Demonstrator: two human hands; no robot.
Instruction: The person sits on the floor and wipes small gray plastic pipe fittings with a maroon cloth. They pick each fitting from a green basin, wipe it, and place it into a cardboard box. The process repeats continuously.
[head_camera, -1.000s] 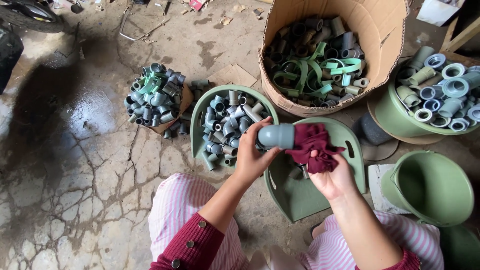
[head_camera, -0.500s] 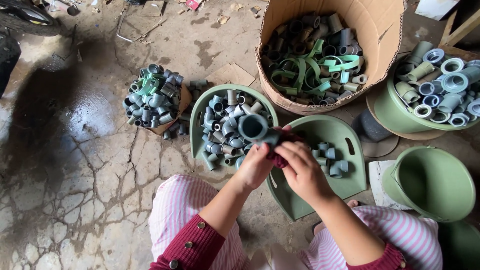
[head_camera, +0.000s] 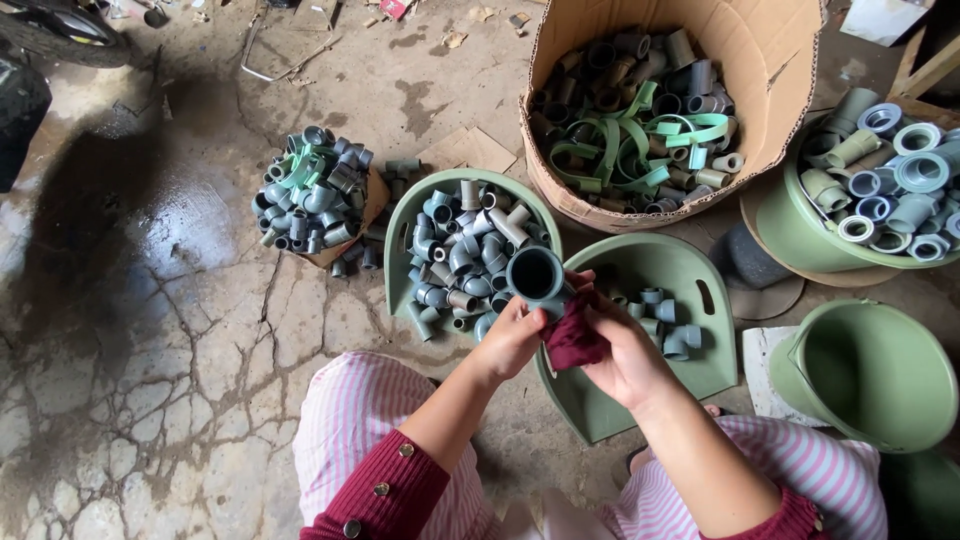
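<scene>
Far left: loose pile of fittings (head_camera: 312, 200) on cracked floor (head_camera: 150, 380). Next, green tray (head_camera: 405, 225) heaped with grey fittings. Left hand (head_camera: 512, 338) curled around a grey pipe coupling (head_camera: 535, 275), held open end up between the two trays. Just right, right hand (head_camera: 625, 350) pinching a maroon rag (head_camera: 575, 342) against the coupling. Behind, second tray (head_camera: 690, 275) holding few fittings; cardboard box (head_camera: 770, 50) above; green buckets (head_camera: 870, 375) far right

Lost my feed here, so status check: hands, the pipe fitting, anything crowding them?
Left hand grips grey pipe fitting, open end up. Right hand presses dark red cloth against it. Green trays of fittings directly beneath; nothing blocking.
</scene>
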